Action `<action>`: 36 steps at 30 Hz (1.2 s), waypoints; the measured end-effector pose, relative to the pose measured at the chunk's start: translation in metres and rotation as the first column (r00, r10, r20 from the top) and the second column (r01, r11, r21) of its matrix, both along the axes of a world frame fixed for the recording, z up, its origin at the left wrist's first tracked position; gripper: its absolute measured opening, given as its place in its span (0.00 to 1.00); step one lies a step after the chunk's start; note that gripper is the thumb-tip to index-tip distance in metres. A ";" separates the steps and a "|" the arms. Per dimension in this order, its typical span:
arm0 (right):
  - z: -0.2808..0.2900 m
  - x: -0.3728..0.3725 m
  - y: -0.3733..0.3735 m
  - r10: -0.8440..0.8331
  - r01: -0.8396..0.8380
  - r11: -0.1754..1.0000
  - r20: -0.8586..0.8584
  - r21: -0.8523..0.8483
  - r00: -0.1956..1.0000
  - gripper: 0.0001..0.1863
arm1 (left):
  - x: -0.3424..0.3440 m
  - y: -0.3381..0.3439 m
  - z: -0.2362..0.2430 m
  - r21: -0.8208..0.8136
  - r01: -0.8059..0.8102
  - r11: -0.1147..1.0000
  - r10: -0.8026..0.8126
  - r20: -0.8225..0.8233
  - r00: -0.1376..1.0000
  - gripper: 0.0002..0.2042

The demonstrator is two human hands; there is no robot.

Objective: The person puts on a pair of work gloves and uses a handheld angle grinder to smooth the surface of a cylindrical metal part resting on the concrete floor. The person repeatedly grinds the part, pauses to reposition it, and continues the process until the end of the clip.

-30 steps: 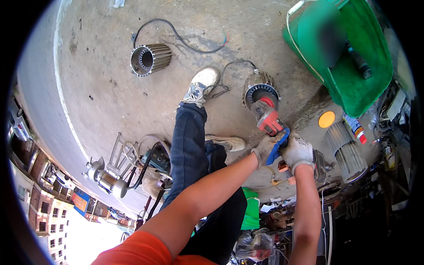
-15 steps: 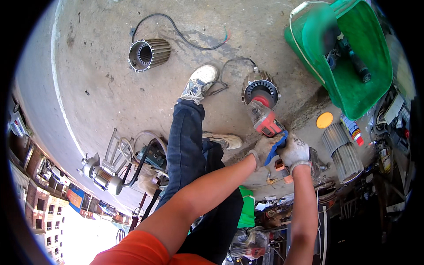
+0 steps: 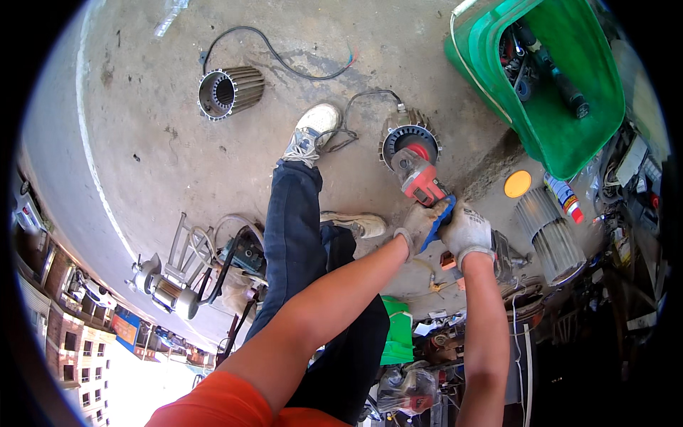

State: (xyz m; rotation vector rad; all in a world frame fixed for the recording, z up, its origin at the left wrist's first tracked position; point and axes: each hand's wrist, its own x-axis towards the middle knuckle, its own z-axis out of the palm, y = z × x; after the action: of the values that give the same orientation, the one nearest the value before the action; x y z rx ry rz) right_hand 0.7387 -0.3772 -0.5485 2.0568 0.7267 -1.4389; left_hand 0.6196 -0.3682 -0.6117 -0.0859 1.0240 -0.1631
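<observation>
Gripping red power tool (image 3: 420,181), gloved hands (image 3: 445,229)

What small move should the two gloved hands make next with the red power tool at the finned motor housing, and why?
Probably keep both hands steady and ease the red power tool slightly deeper into the round finned motor housing. The left hand and right hand, in grey work gloves, both grip the tool's rear, its nose already sits at the housing's opening, and the housing lies unclamped on the concrete floor.
</observation>
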 end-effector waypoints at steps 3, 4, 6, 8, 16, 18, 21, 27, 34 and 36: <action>0.027 -0.006 -0.010 -0.215 0.217 0.976 0.045 -0.025 0.975 0.37 | -0.003 -0.004 0.022 0.152 0.134 0.979 -0.144 0.059 0.988 0.16; 0.040 -0.012 -0.019 -0.305 0.302 0.952 0.062 0.047 0.950 0.37 | -0.007 -0.009 0.030 0.194 0.157 0.968 -0.180 0.106 0.978 0.17; 0.063 -0.028 -0.043 -0.420 0.401 0.905 0.154 0.140 0.894 0.38 | -0.008 0.006 0.054 0.437 0.360 0.824 -0.454 0.128 0.882 0.24; 0.078 -0.048 -0.059 -0.603 0.562 0.788 0.137 0.250 0.786 0.38 | -0.021 0.006 0.061 0.467 0.476 0.745 -0.610 0.190 0.769 0.28; 0.065 -0.134 -0.095 -0.957 0.831 -0.224 -0.275 0.509 -0.089 0.28 | -0.072 0.021 0.040 0.380 0.560 0.736 -0.673 0.323 0.665 0.30; 0.058 -0.148 -0.092 -0.903 0.774 -0.417 -0.310 0.476 -0.296 0.26 | -0.094 0.032 0.010 0.295 0.641 0.709 -0.701 0.193 0.686 0.29; 0.049 -0.171 -0.095 -0.835 0.668 -0.551 -0.315 0.500 -0.452 0.25 | -0.109 0.054 -0.029 0.124 0.615 0.779 -0.565 -0.288 0.773 0.27; 0.028 -0.213 -0.103 -0.722 0.520 -0.683 -0.362 0.513 -0.590 0.18 | -0.056 0.036 -0.105 0.130 0.319 0.939 -0.275 -0.275 0.921 0.25; 0.019 -0.229 -0.135 -0.632 0.486 -0.770 -0.395 0.413 -0.667 0.24 | -0.063 0.039 -0.156 0.761 0.436 0.481 -0.470 -0.196 0.861 0.11; 0.014 -0.234 -0.149 -0.664 0.516 -0.744 -0.383 0.425 -0.642 0.27 | -0.082 0.076 -0.170 0.839 0.514 0.180 -0.685 -0.268 0.678 0.13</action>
State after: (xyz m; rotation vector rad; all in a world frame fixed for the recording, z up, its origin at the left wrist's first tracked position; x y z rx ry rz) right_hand 0.5051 -0.5264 -0.5340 3.2877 -2.5242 -1.2017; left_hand 0.5377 -0.2920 -0.7815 1.3540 0.7938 -0.3481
